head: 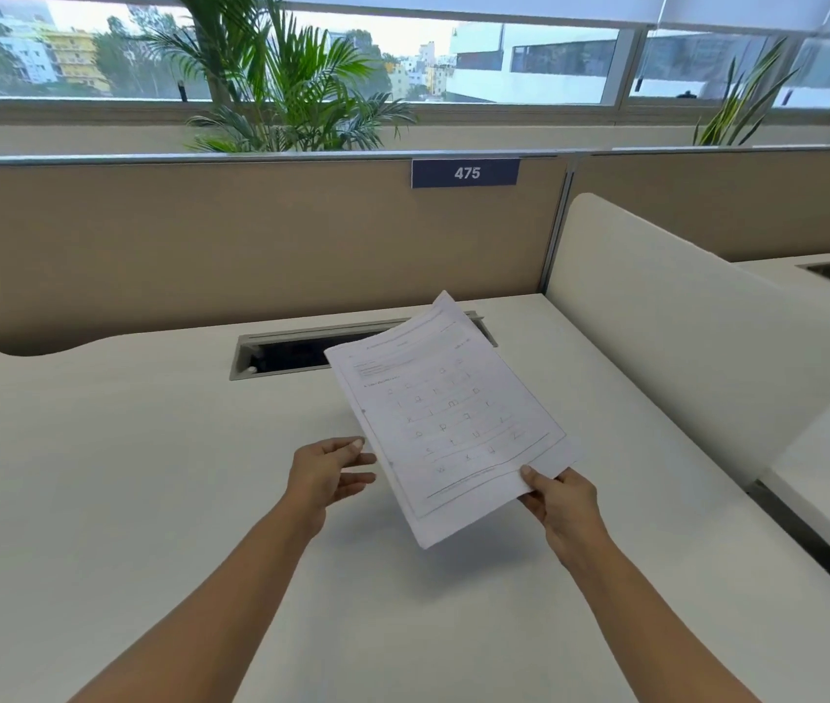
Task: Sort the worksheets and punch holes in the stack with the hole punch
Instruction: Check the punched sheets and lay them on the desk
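Observation:
A thin stack of white worksheets [448, 418], printed with rows of letters, hangs tilted in the air above the white desk [124, 474]. My right hand [562, 504] pinches its lower right corner between thumb and fingers. My left hand [329, 471] is beside the stack's left edge with its fingers spread, the fingertips just at the paper and holding nothing. No hole punch is in view.
A cable slot [291, 350] is cut into the desk behind the papers. A tan partition [250, 235] with a "475" label [465, 173] closes the back. A white rounded divider [682, 317] stands on the right, with another desk beyond it.

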`<state>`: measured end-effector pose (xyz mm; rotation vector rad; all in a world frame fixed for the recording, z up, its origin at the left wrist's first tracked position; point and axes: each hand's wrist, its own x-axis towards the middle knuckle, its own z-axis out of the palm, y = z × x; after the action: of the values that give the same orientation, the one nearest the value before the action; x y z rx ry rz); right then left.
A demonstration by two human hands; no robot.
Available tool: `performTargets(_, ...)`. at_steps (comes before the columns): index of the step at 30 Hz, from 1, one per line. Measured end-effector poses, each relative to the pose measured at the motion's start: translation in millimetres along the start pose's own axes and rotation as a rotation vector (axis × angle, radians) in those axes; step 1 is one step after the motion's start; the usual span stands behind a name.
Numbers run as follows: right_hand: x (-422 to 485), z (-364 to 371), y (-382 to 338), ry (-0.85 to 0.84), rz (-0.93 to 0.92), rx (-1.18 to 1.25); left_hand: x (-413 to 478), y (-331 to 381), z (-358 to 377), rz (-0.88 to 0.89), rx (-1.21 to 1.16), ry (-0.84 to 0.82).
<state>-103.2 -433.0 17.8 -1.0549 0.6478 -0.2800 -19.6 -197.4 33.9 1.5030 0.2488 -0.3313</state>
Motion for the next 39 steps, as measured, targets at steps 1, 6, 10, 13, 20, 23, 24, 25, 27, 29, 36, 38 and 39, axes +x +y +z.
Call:
performTargets(1, 6, -5, -5, 0.015, -0.008, 0.007, 5, 0, 7, -0.002, 0.017, -0.008)
performTargets(6, 41, -34, -32, 0.105, -0.047, 0.029, 30, 8, 59, -0.026, 0.065, -0.075)
performTargets(10, 67, -51, -45, 0.151, -0.05, 0.034, 47, 25, 116, -0.03, 0.023, -0.201)
performTargets(13, 90, -61, -55, 0.171, -0.071, 0.055, 65, 31, 156, -0.012, 0.024, -0.249)
performTargets(20, 147, -84, -70, 0.243, -0.115, -0.032, 109, 24, 212, -0.006, 0.073, -0.233)
performTargets(23, 174, -93, -70, 0.29, -0.137, -0.116, 126, 18, 234, -0.032, 0.107, -0.217)
performTargets(24, 182, -95, -68, 0.312, -0.147, -0.162, 131, 18, 240, -0.038, 0.119, -0.205)
performTargets(25, 190, -97, -66, 0.337, -0.157, -0.211, 136, 17, 247, -0.046, 0.137, -0.194)
performTargets(27, 200, -100, -62, 0.378, -0.176, -0.298, 146, 14, 258, -0.061, 0.197, -0.171)
performTargets(29, 206, -101, -61, 0.415, -0.205, -0.368, 154, 12, 267, -0.071, 0.254, -0.158)
performTargets(36, 207, -94, -55, 0.659, -0.641, -0.993, 172, 12, 282, -0.093, 0.293, -0.104)
performTargets(38, 207, -88, -50, 0.567, -0.741, -1.234, 172, 12, 283, -0.097, 0.306, -0.105)
performTargets(39, 207, -84, -48, 0.46, -0.719, -1.296, 171, 12, 283, -0.1, 0.308, -0.104)
